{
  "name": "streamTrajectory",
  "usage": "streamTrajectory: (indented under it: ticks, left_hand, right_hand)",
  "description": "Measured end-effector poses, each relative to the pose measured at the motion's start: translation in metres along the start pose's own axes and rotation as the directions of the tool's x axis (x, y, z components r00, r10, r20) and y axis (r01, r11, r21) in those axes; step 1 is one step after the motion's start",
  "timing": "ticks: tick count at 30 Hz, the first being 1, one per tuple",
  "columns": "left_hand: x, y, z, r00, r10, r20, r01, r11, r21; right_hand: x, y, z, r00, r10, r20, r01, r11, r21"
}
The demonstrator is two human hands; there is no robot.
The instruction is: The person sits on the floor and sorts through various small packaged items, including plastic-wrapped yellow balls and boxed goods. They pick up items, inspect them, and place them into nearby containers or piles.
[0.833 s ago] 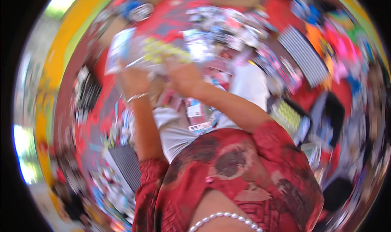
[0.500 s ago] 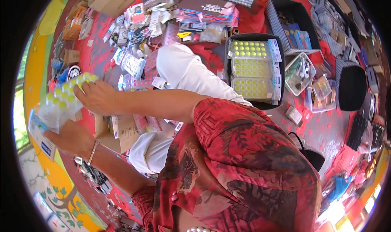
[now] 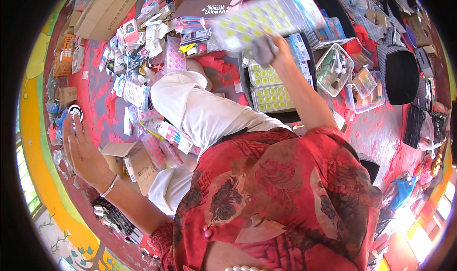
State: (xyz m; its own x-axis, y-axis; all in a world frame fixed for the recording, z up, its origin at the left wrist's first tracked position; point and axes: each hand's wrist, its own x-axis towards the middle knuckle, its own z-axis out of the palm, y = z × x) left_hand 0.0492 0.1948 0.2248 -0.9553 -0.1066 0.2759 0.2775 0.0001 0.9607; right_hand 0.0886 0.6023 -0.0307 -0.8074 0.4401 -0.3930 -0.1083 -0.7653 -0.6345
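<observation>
Clearly, in the head view, the right hand (image 3: 280,54) grips the lower edge of one clear blister pack (image 3: 247,23) of yellow-green rounds, blurred. The pack lies just beyond that hand, long axis slanting up to the right, its blue-and-white header card (image 3: 305,6) at the upper-right end, print unreadable. Just below the hand, two matching packs (image 3: 273,99) show in a black bin (image 3: 245,83); to its right sits one white basket (image 3: 343,80). The left hand (image 3: 86,152) is bare, fingers extended, near one cardboard box (image 3: 143,168) on its right.
</observation>
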Motion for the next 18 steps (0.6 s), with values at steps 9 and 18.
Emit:
streamTrajectory:
  ticks: [9,18]
  left_hand:
    - [-0.014,-0.039,-0.053,0.972,-0.235,-0.029,0.230,0.966,-0.121]
    - [-0.041,-0.062,-0.073,0.925,-0.378,-0.049,0.376,0.925,-0.049]
  right_hand:
    - [-0.026,0.062,-0.223,0.895,0.291,-0.337,-0.263,0.956,0.129]
    - [0.032,0.173,-0.306,0.739,0.340,-0.582,-0.386,0.921,0.047]
